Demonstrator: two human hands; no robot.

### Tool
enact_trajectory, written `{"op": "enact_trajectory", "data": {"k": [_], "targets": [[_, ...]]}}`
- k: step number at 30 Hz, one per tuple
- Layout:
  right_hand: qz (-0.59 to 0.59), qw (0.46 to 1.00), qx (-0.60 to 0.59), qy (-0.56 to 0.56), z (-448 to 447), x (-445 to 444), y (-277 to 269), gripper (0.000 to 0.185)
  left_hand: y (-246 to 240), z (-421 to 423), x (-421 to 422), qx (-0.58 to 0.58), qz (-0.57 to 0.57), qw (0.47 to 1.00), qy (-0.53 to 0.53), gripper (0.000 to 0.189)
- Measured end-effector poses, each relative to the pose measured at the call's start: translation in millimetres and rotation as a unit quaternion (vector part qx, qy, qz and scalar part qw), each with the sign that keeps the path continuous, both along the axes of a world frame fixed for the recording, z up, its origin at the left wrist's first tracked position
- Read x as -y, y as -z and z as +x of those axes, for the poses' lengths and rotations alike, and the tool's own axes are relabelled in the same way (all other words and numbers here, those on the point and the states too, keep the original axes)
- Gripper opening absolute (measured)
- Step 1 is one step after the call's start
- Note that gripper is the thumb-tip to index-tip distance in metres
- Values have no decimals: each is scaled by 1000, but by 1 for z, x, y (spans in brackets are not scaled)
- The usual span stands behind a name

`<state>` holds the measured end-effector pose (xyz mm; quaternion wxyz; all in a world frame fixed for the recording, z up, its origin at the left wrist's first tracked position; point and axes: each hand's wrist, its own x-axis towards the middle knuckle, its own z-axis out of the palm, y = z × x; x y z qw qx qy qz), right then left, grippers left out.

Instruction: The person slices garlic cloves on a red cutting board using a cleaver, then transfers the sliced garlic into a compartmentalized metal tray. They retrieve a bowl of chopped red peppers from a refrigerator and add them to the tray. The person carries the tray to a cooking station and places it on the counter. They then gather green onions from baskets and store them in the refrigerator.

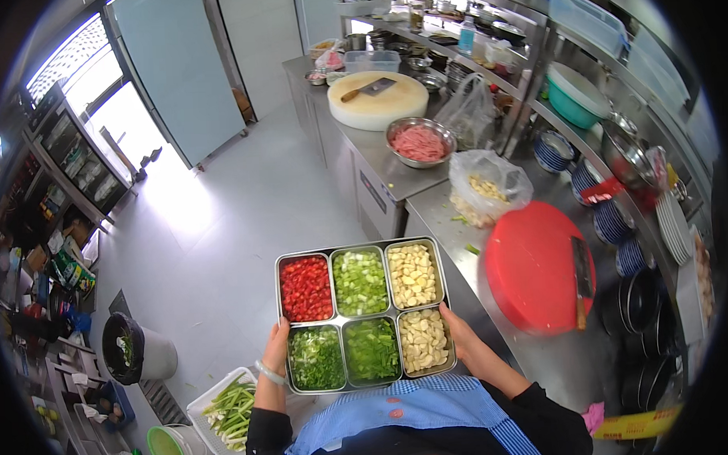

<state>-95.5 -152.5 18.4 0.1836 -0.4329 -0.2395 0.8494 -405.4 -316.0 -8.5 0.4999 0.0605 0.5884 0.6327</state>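
Note:
Between both hands I hold a stainless steel tray (336,320) with metal compartments in two rows, level in front of my blue apron. My left hand (275,350) grips its left edge; my right hand (462,334) grips the right edge. The far row holds chopped red chilli (306,288), chopped pale-green stalks (360,280) and garlic pieces (412,276). In the near row lie finely chopped green onion (315,357), cut green leaves or stalks (372,349) and sliced garlic (424,341). Fingers under the tray are hidden.
At right, a steel counter (436,216) carries a red chopping board (525,270) with a cleaver (582,268), bagged garlic (486,187) and a bowl of sliced meat (420,142). At left stand a lined bin (158,354), a bucket (191,444) and a basket of green stalks (205,407).

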Motion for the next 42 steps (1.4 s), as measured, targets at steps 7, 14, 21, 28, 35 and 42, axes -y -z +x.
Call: {"op": "enact_trajectory", "data": {"k": [7, 14, 21, 28, 35, 42], "targets": [[-14, 993, -6, -114, -105, -54, 30, 50, 48, -61, 27, -11, 66, 995, -79, 45], [9, 983, -10, -181, -212, -139, 41, 50, 56, -125, -28, -45, 82, 986, -136, 52], [58, 970, 7, -237, -322, -214, 13, 50, 47, -199, -83, -1, 87, 978, -188, 55], [62, 949, 4, -309, -433, -282, 44, 54, 63, -280, -140, -11, 159, 969, -191, 55], [76, 965, 30, -251, -570, -357, 66, 59, 66, -455, -226, 22, 127, 980, -149, 55], [70, 987, -13, -148, -662, -426, 54, 55, 49, -598, -335, -5, 110, 990, -86, 51]]}}
